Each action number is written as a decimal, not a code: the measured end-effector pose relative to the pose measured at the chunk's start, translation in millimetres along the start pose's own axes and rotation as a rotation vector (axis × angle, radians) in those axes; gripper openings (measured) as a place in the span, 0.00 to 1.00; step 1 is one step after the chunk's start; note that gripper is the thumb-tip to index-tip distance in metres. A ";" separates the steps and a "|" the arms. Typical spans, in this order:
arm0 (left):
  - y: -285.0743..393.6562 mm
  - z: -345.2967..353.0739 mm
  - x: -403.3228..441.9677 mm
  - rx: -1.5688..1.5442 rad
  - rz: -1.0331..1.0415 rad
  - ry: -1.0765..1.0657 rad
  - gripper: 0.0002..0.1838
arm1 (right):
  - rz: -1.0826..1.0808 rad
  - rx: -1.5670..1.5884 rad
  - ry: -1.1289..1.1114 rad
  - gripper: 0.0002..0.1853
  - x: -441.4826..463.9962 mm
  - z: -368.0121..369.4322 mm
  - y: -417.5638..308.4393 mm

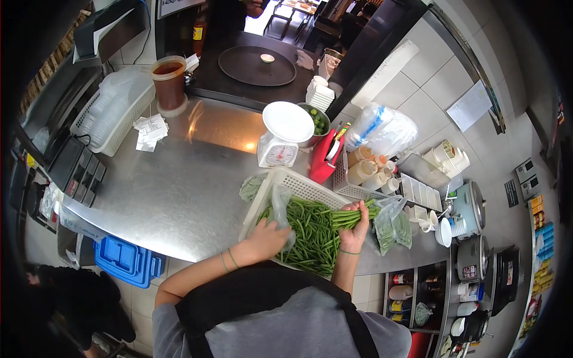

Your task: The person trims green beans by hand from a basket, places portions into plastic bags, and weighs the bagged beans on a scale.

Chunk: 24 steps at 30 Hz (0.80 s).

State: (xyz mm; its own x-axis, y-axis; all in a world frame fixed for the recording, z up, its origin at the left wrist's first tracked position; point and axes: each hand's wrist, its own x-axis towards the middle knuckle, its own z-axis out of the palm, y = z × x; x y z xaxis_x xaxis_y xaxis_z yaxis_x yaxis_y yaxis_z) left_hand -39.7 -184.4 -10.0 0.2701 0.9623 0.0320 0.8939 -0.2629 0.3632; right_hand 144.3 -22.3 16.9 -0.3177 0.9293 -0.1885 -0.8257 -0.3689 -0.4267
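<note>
A white perforated basket [310,188] full of cut green beans [307,232] stands at the counter's front edge. My right hand [356,230] is closed round a bunch of green beans [343,218] above the basket's right side. At the left of the basket, my left hand [267,240] has its fingers on a clear plastic bag [280,206], which hangs over the beans. Behind the basket stands a white scale [277,153] with a round pan [288,122] that holds nothing.
Right of the basket lie bagged green vegetables [391,230] and a crate of bottles [364,173]. A red tape dispenser [323,161] is behind. Far left are a container basket [116,128] and a sauce tub [169,86]. Another person [74,298] is at lower left.
</note>
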 end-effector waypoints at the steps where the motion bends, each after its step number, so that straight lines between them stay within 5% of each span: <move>1: 0.0 -3.0 8.1 -0.048 -0.103 0.023 0.14 | 0.017 -0.017 -0.022 0.06 -5.0 2.9 0.1; 7: -21.4 -28.1 36.5 -0.284 -0.097 0.438 0.15 | 0.009 -0.548 -0.210 0.06 -35.5 34.0 2.6; 11: -14.8 -45.2 46.0 -0.363 -0.073 0.545 0.18 | 0.254 -0.955 -0.523 0.08 -54.9 47.8 10.3; 16: -22.3 -51.9 49.6 -0.384 0.066 0.617 0.21 | 0.199 -1.152 -0.334 0.13 -44.0 24.1 13.5; 19: -3.8 -52.0 45.7 -0.462 -0.056 0.445 0.22 | 0.070 -1.089 -0.355 0.12 -46.2 36.3 6.8; 24: 7.8 -28.1 58.7 -0.509 0.042 0.501 0.24 | -0.524 -0.771 -0.187 0.06 -52.0 70.5 23.0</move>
State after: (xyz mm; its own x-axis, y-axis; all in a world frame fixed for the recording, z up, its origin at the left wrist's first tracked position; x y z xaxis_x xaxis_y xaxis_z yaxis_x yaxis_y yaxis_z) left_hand -26.9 -128.0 20.9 -0.0049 0.9004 0.4351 0.5757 -0.3532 0.7375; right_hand 109.0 -77.7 79.2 -0.1188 0.9436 0.3089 -0.3702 0.2466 -0.8956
